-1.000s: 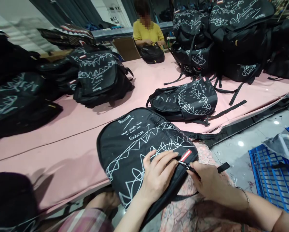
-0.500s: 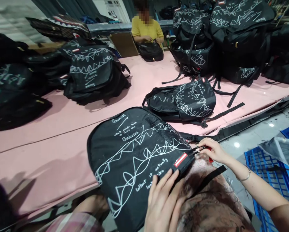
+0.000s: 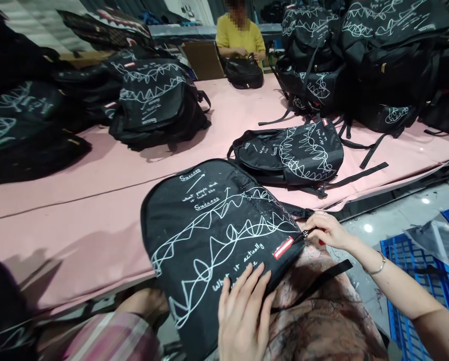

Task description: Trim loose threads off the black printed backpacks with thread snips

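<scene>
A black backpack with white scribbled lines and lettering lies across my lap and the table edge. My left hand rests flat on its front panel, fingers stretched out over the white lettering. At the panel's right edge is a red label with a pale border. My right hand is closed around small thread snips, whose dark tips touch or nearly touch the bag just beside the label. Only a bit of red shows under my fingers; the rest of the tool is hidden. A black strap hangs over my lap.
Another backpack lies on the pink-covered table ahead. Stacked backpacks stand at the right rear, with more at the left. Across the table, a person in yellow handles a black bag. A blue crate sits right.
My left hand has slid slightly left and down off the label's corner, so the label shows more fully. The snips' tips have come closer to the bag's edge. The view has shifted slightly.
</scene>
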Tool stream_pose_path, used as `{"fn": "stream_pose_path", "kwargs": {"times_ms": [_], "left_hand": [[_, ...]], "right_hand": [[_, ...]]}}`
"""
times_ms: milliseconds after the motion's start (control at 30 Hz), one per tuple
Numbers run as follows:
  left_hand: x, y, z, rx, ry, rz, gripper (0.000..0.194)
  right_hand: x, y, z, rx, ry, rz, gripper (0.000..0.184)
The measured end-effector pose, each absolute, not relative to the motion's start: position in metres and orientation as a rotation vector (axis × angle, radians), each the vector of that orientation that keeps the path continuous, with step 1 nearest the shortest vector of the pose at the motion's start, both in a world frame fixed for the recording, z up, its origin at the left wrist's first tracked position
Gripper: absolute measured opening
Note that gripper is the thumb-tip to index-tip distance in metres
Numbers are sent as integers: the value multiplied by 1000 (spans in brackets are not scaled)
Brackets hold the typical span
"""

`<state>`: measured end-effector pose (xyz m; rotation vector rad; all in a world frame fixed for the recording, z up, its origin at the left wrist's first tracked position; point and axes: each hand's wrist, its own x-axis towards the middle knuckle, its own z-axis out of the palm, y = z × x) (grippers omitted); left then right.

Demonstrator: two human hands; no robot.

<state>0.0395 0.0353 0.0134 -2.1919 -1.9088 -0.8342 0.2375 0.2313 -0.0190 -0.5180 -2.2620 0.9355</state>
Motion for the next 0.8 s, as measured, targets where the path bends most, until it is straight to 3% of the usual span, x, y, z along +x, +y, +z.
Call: {"fn": "stream_pose_path", "kwargs": {"times_ms": [800], "left_hand": [[40,34,11,-2135,-1913,-821,33]], "right_hand": [[214,233,4,-234,-2512,818,20]]}}
